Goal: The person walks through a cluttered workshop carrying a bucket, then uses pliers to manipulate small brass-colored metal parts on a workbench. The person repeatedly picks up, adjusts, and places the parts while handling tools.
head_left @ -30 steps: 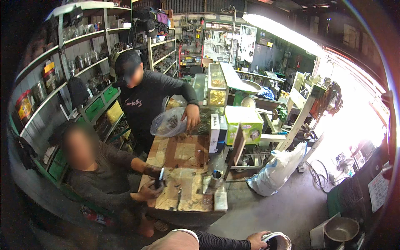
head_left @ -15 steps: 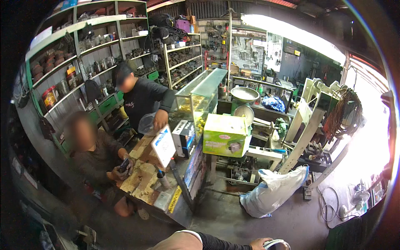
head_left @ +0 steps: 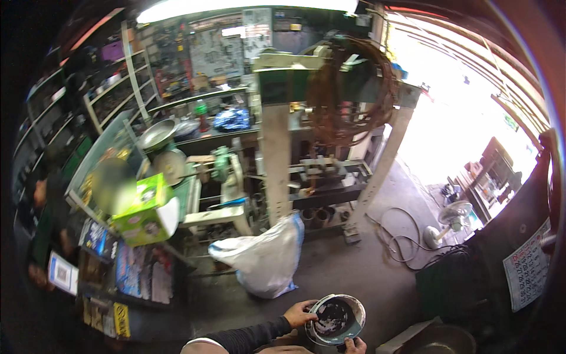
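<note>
pale bucket (head_left: 356,318) — blotched black and white inside, black sleeve (head_left: 254,334), white sack (head_left: 266,258) — blue-edged, lime-green box (head_left: 138,213)

From here I see a smeared, plastic-looking bucket (head_left: 349,329), a crinkled, plastic-looking sack (head_left: 266,255) and smooth, matt floor (head_left: 354,268).

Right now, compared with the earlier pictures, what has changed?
The view has swung to the right. The bucket now shows almost whole, higher and further left in the picture, and the right hand has come into view at its near rim. Unchanged: the left hand is at the bucket's rim, and the white sack stands on the floor.
</note>
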